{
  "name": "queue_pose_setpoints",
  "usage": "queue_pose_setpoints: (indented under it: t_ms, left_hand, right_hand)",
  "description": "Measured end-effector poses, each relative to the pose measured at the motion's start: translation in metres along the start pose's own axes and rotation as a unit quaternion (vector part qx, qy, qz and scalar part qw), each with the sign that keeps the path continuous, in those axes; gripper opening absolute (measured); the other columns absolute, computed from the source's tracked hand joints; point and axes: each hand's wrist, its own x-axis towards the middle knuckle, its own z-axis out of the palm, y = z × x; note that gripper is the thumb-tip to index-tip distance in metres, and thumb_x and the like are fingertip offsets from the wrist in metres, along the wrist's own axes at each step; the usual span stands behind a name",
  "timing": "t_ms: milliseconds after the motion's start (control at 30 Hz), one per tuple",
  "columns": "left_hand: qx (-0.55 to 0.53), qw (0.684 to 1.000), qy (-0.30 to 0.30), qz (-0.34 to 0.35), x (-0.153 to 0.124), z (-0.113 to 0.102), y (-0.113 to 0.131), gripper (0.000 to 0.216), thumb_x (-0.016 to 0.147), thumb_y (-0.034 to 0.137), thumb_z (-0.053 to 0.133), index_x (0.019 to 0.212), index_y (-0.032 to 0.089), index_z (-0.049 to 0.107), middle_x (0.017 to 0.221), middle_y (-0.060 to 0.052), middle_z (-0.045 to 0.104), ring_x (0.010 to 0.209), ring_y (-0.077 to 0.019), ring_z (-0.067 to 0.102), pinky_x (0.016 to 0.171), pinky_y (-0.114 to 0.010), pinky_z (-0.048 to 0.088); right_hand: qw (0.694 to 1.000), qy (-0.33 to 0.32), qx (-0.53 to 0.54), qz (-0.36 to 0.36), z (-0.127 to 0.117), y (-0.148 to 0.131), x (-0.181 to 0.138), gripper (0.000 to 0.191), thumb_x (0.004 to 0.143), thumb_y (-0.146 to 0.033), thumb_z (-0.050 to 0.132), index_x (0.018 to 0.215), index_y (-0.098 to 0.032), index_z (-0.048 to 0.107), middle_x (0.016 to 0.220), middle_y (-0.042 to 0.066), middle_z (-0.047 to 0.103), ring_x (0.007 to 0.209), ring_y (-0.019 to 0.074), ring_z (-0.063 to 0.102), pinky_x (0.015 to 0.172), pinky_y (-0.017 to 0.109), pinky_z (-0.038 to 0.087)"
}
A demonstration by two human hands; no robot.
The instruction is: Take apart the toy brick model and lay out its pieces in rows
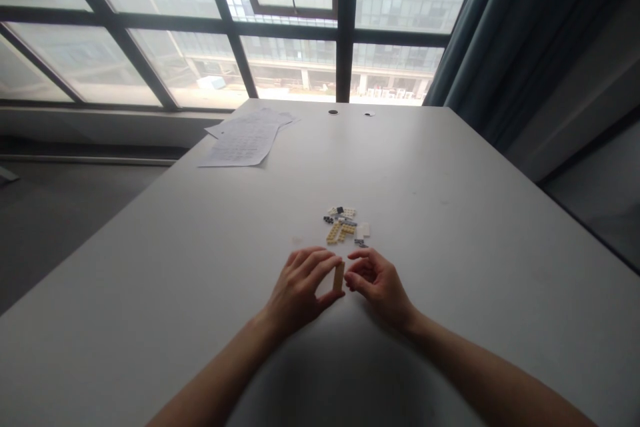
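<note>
A tan toy building-brick plate (339, 277) stands on end between the thumb and fingertips of my left hand (303, 283). Close by on the right, my right hand (377, 287) is curled, with its thumb near the bent fingers; whether anything small is in it is hidden. The fingertips of that hand are just short of the tan plate. Beyond both hands lies a small pile of building bricks: yellow-tan plates (333, 233), white ones (350, 211), dark pieces (328, 219) and grey pieces (359, 241). Flat white tiles (363, 231) lie at its right side.
The white table (200, 267) stretches away to the windows (295, 67). Printed paper sheets (243, 140) lie at its far left. Two round spots, one a dark disc (333, 112), sit near the far edge. A dark curtain (490, 47) hangs on the right.
</note>
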Motion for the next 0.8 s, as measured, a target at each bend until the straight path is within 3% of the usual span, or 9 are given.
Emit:
queue_pose_setpoints:
  t_ms: [133, 300, 433, 800]
  left_hand:
    - [0.026, 0.989, -0.054, -0.139, -0.003, -0.005, -0.023, 0.047, 0.066, 0.041, 0.08, 0.104, 0.022, 0.06, 0.121, -0.01, 0.059, 0.12, -0.0326, 0.048, 0.097, -0.05, 0.041]
    - [0.016, 0.973, -0.141, -0.184, -0.011, -0.005, -0.041, 0.047, 0.064, 0.044, 0.079, 0.104, 0.026, 0.063, 0.133, -0.008, 0.052, 0.133, -0.0356, 0.034, 0.106, -0.058, 0.03]
    - [0.012, 0.971, -0.153, -0.183, -0.015, -0.005, -0.042, 0.047, 0.066, 0.045, 0.077, 0.108, 0.027, 0.062, 0.137, -0.008, 0.049, 0.135, -0.0362, 0.031, 0.108, -0.062, 0.024]
    - [0.006, 0.975, -0.132, -0.178, -0.018, -0.006, -0.045, 0.041, 0.07, 0.043, 0.073, 0.106, 0.027, 0.062, 0.134, -0.008, 0.051, 0.134, -0.0355, 0.033, 0.108, -0.063, 0.022]
  right_hand:
    - [0.973, -0.006, -0.224, -0.06, -0.011, -0.009, 0.013, 0.021, 0.08, -0.023, 0.067, 0.1, -0.021, 0.063, 0.088, 0.004, 0.067, 0.076, 0.0166, 0.06, 0.07, 0.031, 0.05]
    - [0.871, -0.062, -0.453, -0.18, -0.018, -0.022, 0.055, 0.028, 0.083, -0.011, 0.06, 0.109, -0.02, 0.065, 0.107, 0.007, 0.065, 0.104, 0.0215, 0.051, 0.094, 0.036, 0.042]
    - [0.82, -0.098, -0.535, -0.18, -0.012, -0.025, 0.082, 0.023, 0.085, -0.013, 0.058, 0.105, -0.02, 0.067, 0.104, 0.006, 0.065, 0.101, 0.0207, 0.05, 0.092, 0.033, 0.041]
    - [0.756, -0.067, -0.64, -0.124, 0.006, -0.023, 0.098, 0.019, 0.089, -0.029, 0.054, 0.095, -0.019, 0.069, 0.101, 0.01, 0.063, 0.099, 0.0244, 0.05, 0.085, 0.035, 0.038]
